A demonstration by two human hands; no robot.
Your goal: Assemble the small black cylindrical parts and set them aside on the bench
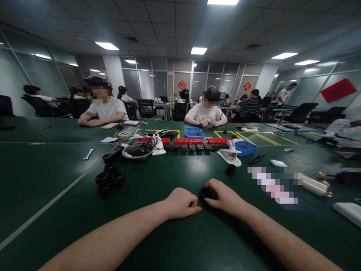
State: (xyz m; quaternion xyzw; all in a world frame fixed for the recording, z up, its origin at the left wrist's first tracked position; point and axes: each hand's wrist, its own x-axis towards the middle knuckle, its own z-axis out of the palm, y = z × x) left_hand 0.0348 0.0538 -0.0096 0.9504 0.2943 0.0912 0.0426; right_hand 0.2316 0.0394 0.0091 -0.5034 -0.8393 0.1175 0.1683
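Note:
My right hand (227, 198) grips a black round ring-shaped part (203, 193) on the green table, thumb and fingers around its right side. Just left of it, my left hand (180, 203) rests on the table in a loose fist, and nothing shows between its fingers. The two hands are close together but apart. Several similar black round parts (110, 178) sit grouped to the left, and another single black part (230, 169) stands beyond my right hand.
Ahead lie a metal bowl (138, 156), a red and black strip (188, 141), white clamp stands (231, 153), and blue trays (194, 132). A wrench (89, 154) lies left. A cream cylinder (315, 185) lies right. Two people sit across the table.

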